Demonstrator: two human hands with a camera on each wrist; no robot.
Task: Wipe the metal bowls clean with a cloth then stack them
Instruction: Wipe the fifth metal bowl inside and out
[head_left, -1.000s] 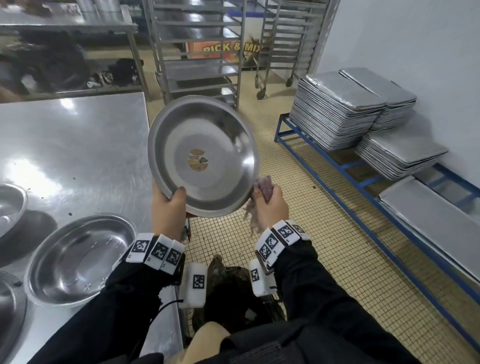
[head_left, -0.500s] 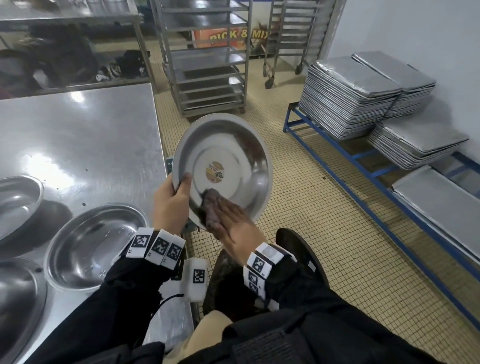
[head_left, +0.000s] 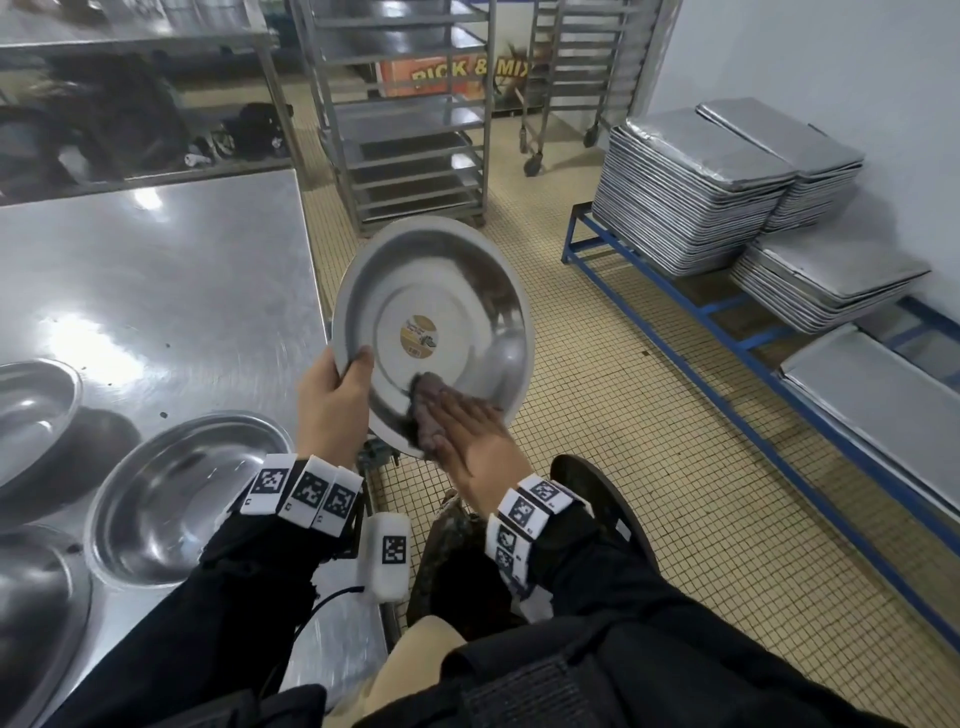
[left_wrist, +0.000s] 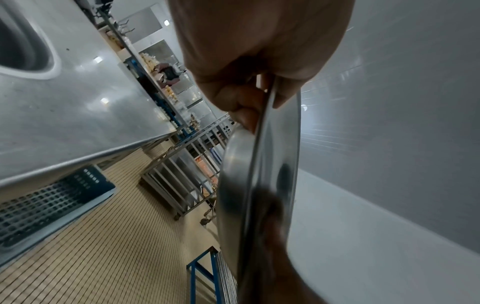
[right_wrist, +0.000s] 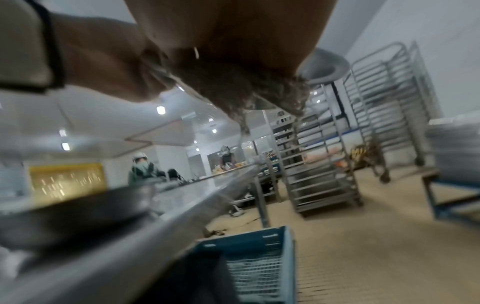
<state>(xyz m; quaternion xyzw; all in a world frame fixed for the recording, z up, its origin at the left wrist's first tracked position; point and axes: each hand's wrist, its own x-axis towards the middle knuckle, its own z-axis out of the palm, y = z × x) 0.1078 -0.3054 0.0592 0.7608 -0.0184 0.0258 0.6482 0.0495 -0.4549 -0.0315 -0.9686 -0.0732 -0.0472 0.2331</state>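
A round metal bowl (head_left: 441, 291) with a round sticker at its centre is held tilted up in front of me, over the floor beside the table. My left hand (head_left: 332, 395) grips its lower left rim, thumb inside; the left wrist view shows the bowl (left_wrist: 259, 185) edge-on with fingers (left_wrist: 241, 102) curled behind the rim. My right hand (head_left: 467, 436) lies flat with straight fingers, pressing a dark cloth (head_left: 423, 410) against the bowl's lower inside. In the right wrist view the cloth (right_wrist: 233, 86) hangs under the palm.
Three more metal bowls lie on the steel table (head_left: 182, 270) at the left: one near bowl (head_left: 176, 488), one further left (head_left: 31, 410), one at the bottom corner (head_left: 31, 623). Wheeled racks (head_left: 410, 119) stand ahead. Stacked trays (head_left: 691, 192) sit on a blue frame at the right.
A second ago the right hand held the cloth at the bowl's lower right rim. It has since moved inside the bowl and flattened, and the bowl has come lower and tilted toward me.
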